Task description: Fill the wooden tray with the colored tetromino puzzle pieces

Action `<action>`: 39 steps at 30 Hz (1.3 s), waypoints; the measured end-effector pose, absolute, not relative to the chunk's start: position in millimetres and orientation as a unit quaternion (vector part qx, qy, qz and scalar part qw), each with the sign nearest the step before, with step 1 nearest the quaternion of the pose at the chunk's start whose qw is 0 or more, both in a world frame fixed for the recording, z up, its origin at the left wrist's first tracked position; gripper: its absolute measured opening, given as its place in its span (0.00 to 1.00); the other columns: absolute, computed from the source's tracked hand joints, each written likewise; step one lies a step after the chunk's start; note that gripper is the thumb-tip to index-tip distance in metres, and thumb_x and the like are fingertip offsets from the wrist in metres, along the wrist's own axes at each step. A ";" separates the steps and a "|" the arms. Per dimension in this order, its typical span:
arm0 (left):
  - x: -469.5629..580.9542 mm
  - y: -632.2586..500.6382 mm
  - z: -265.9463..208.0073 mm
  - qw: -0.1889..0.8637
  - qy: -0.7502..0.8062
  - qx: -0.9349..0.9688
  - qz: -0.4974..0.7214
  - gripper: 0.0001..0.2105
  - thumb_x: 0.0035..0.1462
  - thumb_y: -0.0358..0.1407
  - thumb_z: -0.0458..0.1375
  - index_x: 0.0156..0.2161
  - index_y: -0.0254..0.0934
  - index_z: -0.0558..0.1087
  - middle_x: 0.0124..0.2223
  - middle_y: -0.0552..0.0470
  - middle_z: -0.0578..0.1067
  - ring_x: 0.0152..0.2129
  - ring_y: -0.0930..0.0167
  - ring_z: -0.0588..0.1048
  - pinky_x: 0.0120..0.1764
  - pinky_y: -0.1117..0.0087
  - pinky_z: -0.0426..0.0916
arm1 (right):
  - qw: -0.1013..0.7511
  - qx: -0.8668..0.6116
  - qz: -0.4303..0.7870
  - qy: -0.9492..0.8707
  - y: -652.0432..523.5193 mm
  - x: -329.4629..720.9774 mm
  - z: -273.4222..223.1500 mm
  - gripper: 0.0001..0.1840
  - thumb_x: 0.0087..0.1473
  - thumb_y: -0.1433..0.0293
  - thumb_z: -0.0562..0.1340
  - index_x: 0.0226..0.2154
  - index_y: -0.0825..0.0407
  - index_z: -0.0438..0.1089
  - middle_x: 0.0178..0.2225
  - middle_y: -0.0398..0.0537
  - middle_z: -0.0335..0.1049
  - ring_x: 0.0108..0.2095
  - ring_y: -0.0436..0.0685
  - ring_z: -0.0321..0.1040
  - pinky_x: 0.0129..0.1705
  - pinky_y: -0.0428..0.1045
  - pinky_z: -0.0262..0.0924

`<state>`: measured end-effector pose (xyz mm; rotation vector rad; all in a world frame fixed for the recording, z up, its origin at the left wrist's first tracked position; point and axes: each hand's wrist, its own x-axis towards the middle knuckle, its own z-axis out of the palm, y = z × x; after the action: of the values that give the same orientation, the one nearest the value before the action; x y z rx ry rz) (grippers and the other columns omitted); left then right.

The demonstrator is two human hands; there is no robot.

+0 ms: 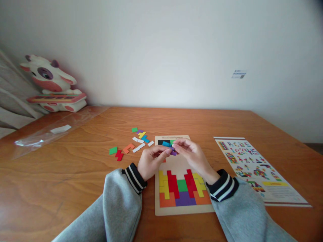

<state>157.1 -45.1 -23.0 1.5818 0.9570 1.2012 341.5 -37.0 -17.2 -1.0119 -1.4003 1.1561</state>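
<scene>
Over the upper part of a wooden puzzle board (174, 164), my two hands meet with their fingertips pinched together. My left hand (152, 160) and my right hand (193, 156) both grip a small purple puzzle piece (173, 153), partly hidden by the fingers. A blue piece (166, 144) shows right behind the left fingertips; whether it is held or lies on the board, I cannot tell. In the board's lower part sit red, yellow, orange, green and purple pieces, fitted side by side. Its middle is bare wood. Black and green pieces show at the top.
Loose pieces lie left of the board, among them a green piece (113, 150), a red piece (119, 155) and an orange piece (128, 148). A printed pattern sheet (252, 168) lies at right. At far left are a clear plastic bag (60, 129) and a cow toy keyboard (57, 97).
</scene>
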 end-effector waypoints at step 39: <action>150.5 -35.9 -27.5 0.391 0.412 0.607 0.555 0.15 0.57 0.46 0.64 0.42 0.35 0.81 0.41 0.45 0.83 0.34 0.68 0.80 0.35 0.71 0.77 | 0.412 -0.503 0.414 -0.637 -10.1 404.8 -23.7 0.18 0.50 0.55 0.69 0.37 0.51 0.77 0.39 0.52 0.80 0.41 0.59 0.76 0.47 0.56 0.69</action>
<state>150.5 -35.9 -27.5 1.5415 1.0474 1.4110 404.8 -10.1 -23.7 -1.2662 -1.6015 1.0416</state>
